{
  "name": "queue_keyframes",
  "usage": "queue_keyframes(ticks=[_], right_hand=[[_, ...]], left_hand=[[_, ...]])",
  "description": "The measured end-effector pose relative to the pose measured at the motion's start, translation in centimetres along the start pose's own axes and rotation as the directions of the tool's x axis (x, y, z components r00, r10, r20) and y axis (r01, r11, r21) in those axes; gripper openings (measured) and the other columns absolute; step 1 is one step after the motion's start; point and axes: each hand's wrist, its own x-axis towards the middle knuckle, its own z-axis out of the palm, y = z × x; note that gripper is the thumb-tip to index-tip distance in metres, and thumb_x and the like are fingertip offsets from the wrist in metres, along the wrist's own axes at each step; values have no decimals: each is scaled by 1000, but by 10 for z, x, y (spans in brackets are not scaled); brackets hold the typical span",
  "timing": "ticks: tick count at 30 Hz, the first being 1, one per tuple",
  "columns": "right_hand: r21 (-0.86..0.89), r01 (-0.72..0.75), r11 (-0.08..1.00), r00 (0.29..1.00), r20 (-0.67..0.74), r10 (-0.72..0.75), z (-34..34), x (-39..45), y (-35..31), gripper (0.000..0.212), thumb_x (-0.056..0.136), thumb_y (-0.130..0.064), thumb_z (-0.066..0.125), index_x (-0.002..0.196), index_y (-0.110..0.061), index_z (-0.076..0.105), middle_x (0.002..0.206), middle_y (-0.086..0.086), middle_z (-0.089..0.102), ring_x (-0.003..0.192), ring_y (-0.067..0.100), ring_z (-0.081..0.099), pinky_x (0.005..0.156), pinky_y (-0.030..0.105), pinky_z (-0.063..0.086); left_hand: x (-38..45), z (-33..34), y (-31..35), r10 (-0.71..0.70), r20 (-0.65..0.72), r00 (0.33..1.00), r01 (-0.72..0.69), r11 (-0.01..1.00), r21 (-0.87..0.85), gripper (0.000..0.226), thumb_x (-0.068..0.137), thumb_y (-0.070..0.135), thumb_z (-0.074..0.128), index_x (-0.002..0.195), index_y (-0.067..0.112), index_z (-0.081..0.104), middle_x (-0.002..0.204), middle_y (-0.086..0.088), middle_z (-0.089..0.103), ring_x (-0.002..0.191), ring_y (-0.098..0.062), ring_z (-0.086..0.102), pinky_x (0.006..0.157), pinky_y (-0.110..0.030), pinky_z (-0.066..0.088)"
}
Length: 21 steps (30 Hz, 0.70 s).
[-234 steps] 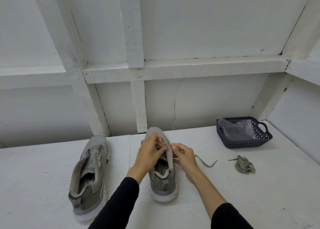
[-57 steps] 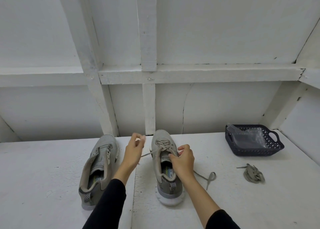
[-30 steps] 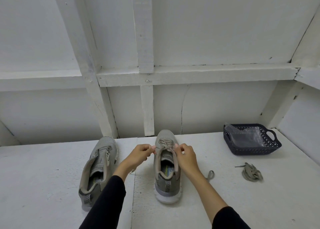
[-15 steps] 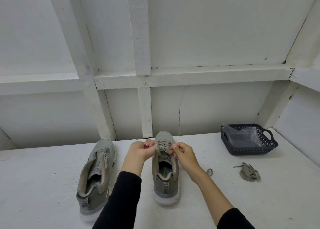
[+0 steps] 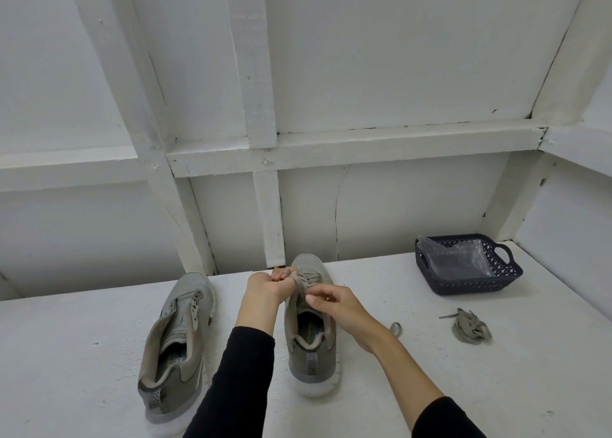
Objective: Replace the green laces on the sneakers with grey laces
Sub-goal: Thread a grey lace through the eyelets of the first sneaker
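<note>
left hand is curled tight, pinching one run of the grey lace and drawing it out toward 9 o'clock from the eyelets. right hand sits at 3 o'clock of it, thumb and forefinger nipped on the lace over the tongue, wrist cocked inward, forearm angled in from 5 o'clock. both black sleeves come up from the bottom edge.

all of this is happening over the right sneaker, toe pointing to 12 o'clock, standing on the worktop. the lace looks flat, soft and limp, so it should twist and slip if held loosely; best pinched close to the eyelet or right at the stiff tip. the shoe looks light enough to skid under a pull, so one hand probably has to steady it.

the free lace end loops out at 3 o'clock beside the right wrist. further out at 3 o'clock lies a lace bundle. at 1 o'clock, the dark basket holds clear plastic. at 9 o'clock the left sneaker stands apart; no lace shows in its eyelets.
</note>
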Motion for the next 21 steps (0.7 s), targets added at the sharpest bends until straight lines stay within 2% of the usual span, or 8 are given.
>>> queue_keyframes(ticks=[2,5,8,11,15,17,19,21], right_hand=[[-88,12,996,1000,0,-12,3,0,0,14,90,-17,66,99,-8,72,94,12,67,86,13,60,82,18,49],[-46,2,999,999,-39,-4,3,1,-1,9,93,-16,62,91,-12,69,90,3,65,86,9,60,77,15,49],[-14,12,1000,999,-52,-12,4,-1,-5,11,93,-10,59,101,-13,66,99,-2,62,92,5,58,75,10,47],[-145,44,988,999,5,-44,8,-2,-9,23,90,-7,63,109,-20,63,102,-15,53,97,3,55,73,3,44],[-168,46,985,990,-124,-68,11,0,-4,22,88,-19,69,105,-20,55,100,-12,53,89,3,52,67,4,41],[-171,68,983,991,-99,-86,11,0,-3,24,89,-22,68,109,-23,56,102,-10,53,90,2,52,69,5,41],[-217,115,970,992,-30,-124,10,1,-4,10,92,-19,64,99,-24,64,99,-11,56,92,-1,56,74,6,43],[-199,126,972,988,-58,-140,9,3,-3,10,95,-17,59,91,-18,69,95,-5,62,90,2,59,78,10,46]], left_hand=[[-1,1,0,12,-5,1000,-12,1000,6,30,69,-6,13,71,19,29,37,-2,22,51,-11,17,51,-21,16],[-1,-1,0,7,-8,1000,-7,1000,18,30,81,-5,14,71,19,29,39,-2,23,51,-10,17,50,-20,17],[-3,-2,0,-4,-16,1000,4,1000,20,30,73,-7,15,68,19,28,51,0,23,50,-10,18,47,-21,17],[-6,-1,-3,12,-9,1000,-12,1000,27,30,67,-8,16,69,18,29,45,-3,23,51,-11,19,49,-21,17],[-5,0,-2,29,-6,1000,-29,1000,4,29,68,-7,15,71,18,30,41,-3,23,51,-10,18,50,-20,17],[-6,0,-1,59,-47,997,-53,993,104,29,64,-6,14,70,19,29,42,-3,23,50,-11,18,49,-21,17],[-10,0,0,120,-46,992,-105,965,241,30,66,-6,16,69,19,30,37,-4,24,48,-11,20,49,-21,17],[-8,-3,0,157,-13,988,-141,919,368,29,76,-9,28,68,19,35,35,-4,33,40,-12,30,47,-27,20]])
